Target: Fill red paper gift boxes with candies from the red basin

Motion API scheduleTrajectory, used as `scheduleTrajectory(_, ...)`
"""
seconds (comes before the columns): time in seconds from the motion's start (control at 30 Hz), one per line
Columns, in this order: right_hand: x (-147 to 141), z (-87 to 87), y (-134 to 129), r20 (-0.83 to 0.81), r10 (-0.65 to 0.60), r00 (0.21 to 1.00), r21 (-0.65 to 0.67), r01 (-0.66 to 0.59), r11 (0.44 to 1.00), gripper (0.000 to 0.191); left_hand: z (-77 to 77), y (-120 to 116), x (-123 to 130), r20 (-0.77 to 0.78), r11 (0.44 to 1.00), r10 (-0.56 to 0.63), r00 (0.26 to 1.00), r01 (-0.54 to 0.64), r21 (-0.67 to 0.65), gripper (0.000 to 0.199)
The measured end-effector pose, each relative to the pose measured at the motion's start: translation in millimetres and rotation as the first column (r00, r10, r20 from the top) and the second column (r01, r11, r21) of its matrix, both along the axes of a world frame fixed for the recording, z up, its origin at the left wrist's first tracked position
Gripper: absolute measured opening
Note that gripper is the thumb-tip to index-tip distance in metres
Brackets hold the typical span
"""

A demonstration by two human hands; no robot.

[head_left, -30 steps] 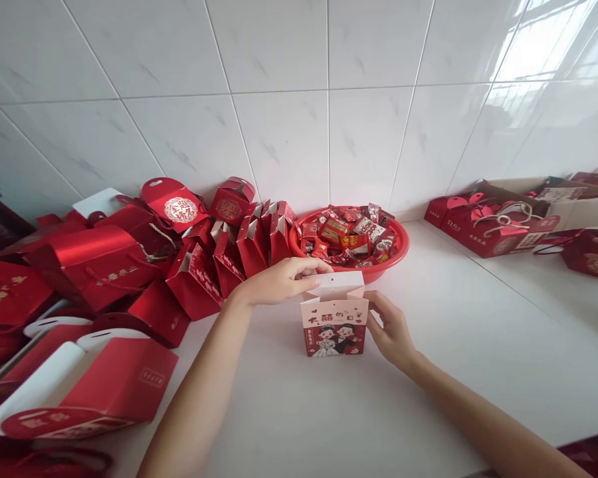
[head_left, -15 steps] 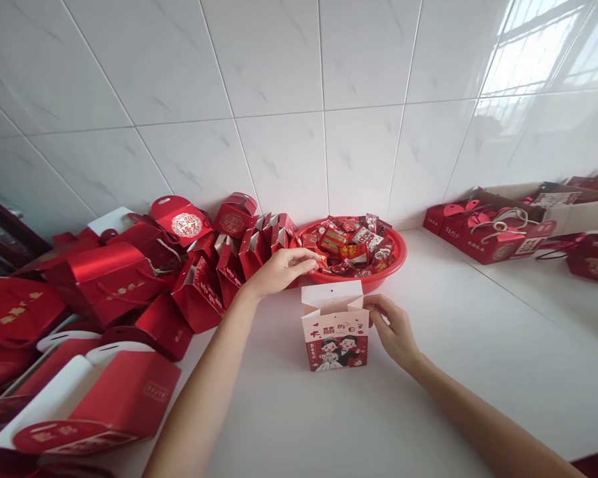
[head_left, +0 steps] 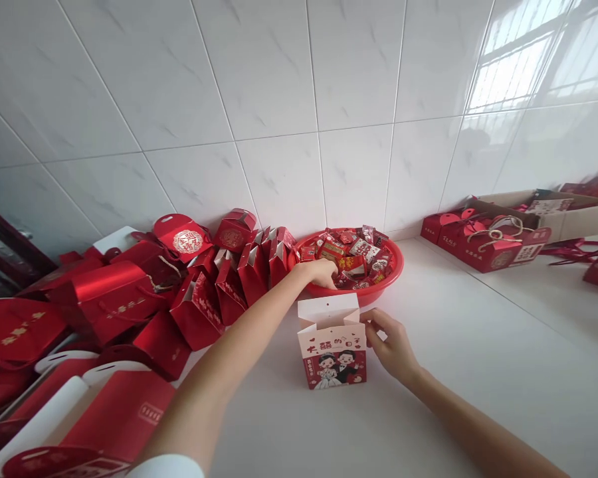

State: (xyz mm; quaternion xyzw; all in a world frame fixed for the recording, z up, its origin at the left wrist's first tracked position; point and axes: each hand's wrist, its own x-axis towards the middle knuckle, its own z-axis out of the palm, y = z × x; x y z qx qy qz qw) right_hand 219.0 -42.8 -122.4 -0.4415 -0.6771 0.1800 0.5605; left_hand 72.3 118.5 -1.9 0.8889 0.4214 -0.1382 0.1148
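Observation:
A red basin (head_left: 396,271) near the wall holds many wrapped candies (head_left: 351,255). My left hand (head_left: 321,271) reaches over its near left rim, with the fingertips down among the candies and partly hidden. In front of the basin, a small paper box (head_left: 333,355) with a cartoon couple stands upright, its top flaps open. My right hand (head_left: 389,338) is at the right side of this box, thumb and fingers bent together at its upper edge; the fingertips are partly behind the side flap.
Many red gift boxes (head_left: 114,292) crowd the left side, some up to the basin. At the back right stand red boxes with rope handles (head_left: 493,245) and a cardboard carton (head_left: 578,219). A tiled wall (head_left: 274,179) rises behind.
My left hand has moved forward and right, from above the basin's near left edge down into the candies. My right hand stays beside the paper box. The camera view has shifted slightly.

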Motion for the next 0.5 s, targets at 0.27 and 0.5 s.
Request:
scheduleTrajectory(0.27, -2.4, 2.7, -4.2, 0.049, 0.009, 0.999, 0.029, -0.010, 1.000, 0.021, -24.1, 9.7, -1.1, 0.081, 0.997, 0.021, 0.996, -0.015, -0.070, 0.048)
scheduleTrajectory(0.5, -4.5, 5.6, -7.6, 0.070, 0.021, 0.997, 0.053, -0.025, 0.998, 0.021, -32.5, 12.8, -2.9, 0.164, 0.992, 0.035, 0.986, -0.014, -0.128, 0.056)
